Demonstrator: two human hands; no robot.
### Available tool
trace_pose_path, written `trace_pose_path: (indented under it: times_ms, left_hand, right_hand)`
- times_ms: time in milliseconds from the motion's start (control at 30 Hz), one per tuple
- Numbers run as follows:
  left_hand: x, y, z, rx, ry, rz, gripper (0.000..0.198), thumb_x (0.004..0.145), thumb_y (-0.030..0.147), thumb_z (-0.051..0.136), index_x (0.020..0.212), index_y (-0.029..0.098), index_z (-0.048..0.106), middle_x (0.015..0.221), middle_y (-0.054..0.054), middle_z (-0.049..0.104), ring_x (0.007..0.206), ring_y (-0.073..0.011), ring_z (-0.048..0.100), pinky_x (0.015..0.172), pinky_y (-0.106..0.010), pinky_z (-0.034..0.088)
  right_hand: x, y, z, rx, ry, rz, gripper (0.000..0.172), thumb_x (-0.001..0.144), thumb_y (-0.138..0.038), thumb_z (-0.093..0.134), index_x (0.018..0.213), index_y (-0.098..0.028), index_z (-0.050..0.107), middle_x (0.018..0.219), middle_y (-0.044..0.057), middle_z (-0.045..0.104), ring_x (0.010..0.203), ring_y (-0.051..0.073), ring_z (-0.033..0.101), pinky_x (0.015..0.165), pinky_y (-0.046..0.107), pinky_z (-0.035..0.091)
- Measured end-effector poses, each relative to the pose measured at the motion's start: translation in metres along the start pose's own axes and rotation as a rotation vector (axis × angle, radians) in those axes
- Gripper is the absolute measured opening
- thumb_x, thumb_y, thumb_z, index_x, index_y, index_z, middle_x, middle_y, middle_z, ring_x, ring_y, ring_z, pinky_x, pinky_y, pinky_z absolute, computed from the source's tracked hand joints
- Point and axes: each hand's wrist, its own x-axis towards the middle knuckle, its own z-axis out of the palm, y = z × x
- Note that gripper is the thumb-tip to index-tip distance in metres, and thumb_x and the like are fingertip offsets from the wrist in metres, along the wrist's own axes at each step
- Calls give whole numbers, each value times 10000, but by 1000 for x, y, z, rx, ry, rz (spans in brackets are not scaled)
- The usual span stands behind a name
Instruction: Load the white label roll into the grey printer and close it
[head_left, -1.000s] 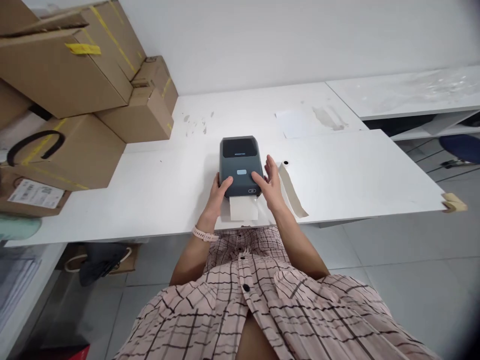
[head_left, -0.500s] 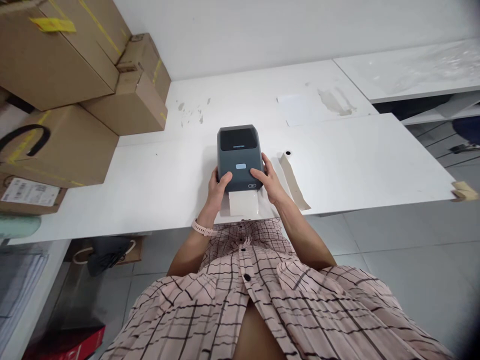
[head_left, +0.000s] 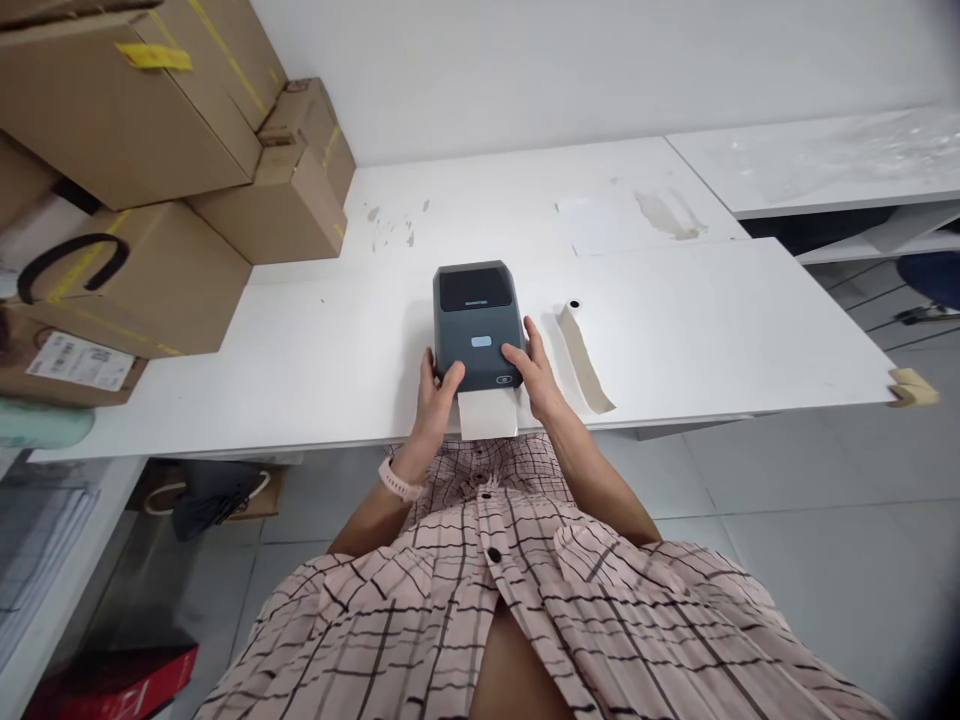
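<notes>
A dark grey label printer (head_left: 475, 322) stands near the front edge of a white table (head_left: 697, 330). A white label (head_left: 487, 414) sticks out of its front slot over the table edge. My left hand (head_left: 433, 396) grips the printer's left front corner, thumb on top. My right hand (head_left: 531, 372) holds the right front corner, fingers curled against its side. A pale wristband sits on my left wrist.
A strip of label backing paper (head_left: 582, 356) lies just right of the printer. Stacked cardboard boxes (head_left: 150, 160) fill the table's left end. A second white table (head_left: 817, 160) stands at the right. A bag (head_left: 210, 492) lies on the floor underneath.
Both hands have stayed on the printer's front corners. The printer and hands sit slightly closer to the table's front edge, and the camera view has shifted a little.
</notes>
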Motion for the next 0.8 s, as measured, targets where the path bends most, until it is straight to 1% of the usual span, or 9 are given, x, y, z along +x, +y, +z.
trace_pose_path:
  times_ms: [67, 100, 133, 200, 267, 433, 567, 700, 800]
  left_hand:
    - [-22, -5, -6, 144, 160, 20, 759, 802, 615, 773, 1427, 267, 518, 1493, -125, 563, 1304, -270, 586, 987, -359, 535]
    - [-33, -8, -8, 172, 214, 12, 681, 796, 640, 760, 1319, 243, 579, 1325, -115, 651, 1146, -242, 648, 879, -339, 550]
    - [-41, -10, -9, 164, 166, -39, 590, 796, 664, 743, 1164, 215, 636, 1139, -93, 695, 968, -209, 673, 758, -314, 538]
    - [-49, -13, -8, 92, -19, -201, 532, 777, 688, 737, 932, 186, 657, 888, -49, 683, 722, -157, 626, 592, -284, 463]
    - [-48, -12, -4, -5, -170, -342, 533, 720, 674, 790, 839, 168, 667, 780, -35, 670, 628, -133, 581, 532, -271, 409]
    - [-35, -8, 0, -71, -162, -366, 518, 614, 609, 885, 756, 152, 686, 664, -14, 646, 589, -114, 533, 522, -253, 381]
    - [-34, -14, -4, -20, -189, -347, 518, 627, 614, 876, 762, 149, 693, 682, -19, 660, 605, -121, 530, 550, -264, 402]
    - [-35, -23, -13, 30, -151, -216, 455, 788, 618, 757, 730, 181, 643, 660, 12, 581, 605, -119, 495, 552, -263, 402]
    - [-31, -27, -25, 45, 4, -113, 383, 900, 572, 649, 796, 203, 648, 735, 7, 595, 622, -120, 515, 570, -258, 428]
  right_hand:
    - [-2, -1, 1, -117, 36, -135, 930, 888, -663, 631, 1655, -351, 207, 1755, 44, 231, 1601, 313, 282, 1283, 582, 322]
    - [-2, -2, 1, -194, 57, -233, 841, 915, -664, 603, 1631, -366, 278, 1765, 17, 199, 1624, 302, 217, 1297, 586, 287]
    - [-3, -3, 2, -275, 71, -339, 722, 948, -655, 564, 1587, -378, 371, 1763, -8, 205, 1638, 289, 169, 1309, 593, 250]
    - [-2, -7, 3, -432, 69, -529, 483, 1025, -599, 449, 1443, -380, 554, 1713, -32, 346, 1640, 269, 163, 1316, 616, 208]
    - [0, -9, 4, -552, 44, -643, 406, 1075, -503, 347, 1309, -365, 648, 1589, -24, 540, 1624, 255, 228, 1300, 637, 232]
    - [4, -12, 4, -664, 42, -756, 388, 1087, -314, 324, 1231, -321, 685, 1353, 9, 729, 1532, 229, 415, 1241, 580, 364]
    - [0, -19, 1, -866, 40, -798, 348, 1079, -304, 393, 1214, -297, 714, 1328, 15, 747, 1427, 246, 533, 1247, 560, 322]
    - [-5, -28, -1, -1113, 21, -921, 324, 1044, -458, 545, 1258, -276, 706, 1315, 31, 756, 1309, 269, 618, 1273, 542, 259]
    - [-6, -29, 3, -1247, 27, -968, 336, 1053, -480, 523, 1256, -274, 696, 1369, 37, 728, 1419, 287, 538, 1301, 557, 186]
